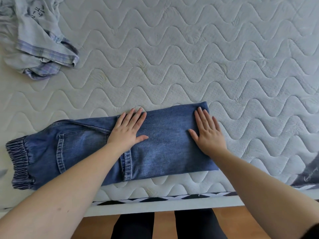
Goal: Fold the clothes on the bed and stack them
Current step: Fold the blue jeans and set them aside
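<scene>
Neither grip is clenched: both hands lie flat with straight fingers, pressing down on the jeans (164, 144) rather than holding them. By size, the bed (189, 57) comes first, its quilted mattress bare across most of the view. The jeans lie along its near edge, already doubled lengthwise, with the hem end laid back over the middle and the elastic waistband (19, 161) reaching out beyond the left hand. A crumpled pale garment (39, 45) with plaid trim sits well apart from the jeans, toward the bed's far corner on the same side as the waistband, not yet folded. The left hand (127, 130) rests on the folded flap's edge, the right hand (208, 133) near the crease at the other end. Denim like this looks thick, fairly heavy and not slippery; it should hold a crease yet spring back unless flattened. Best purchase is probably the waistband end, pinched through all layers at both corners, to bring it over the middle.
</scene>
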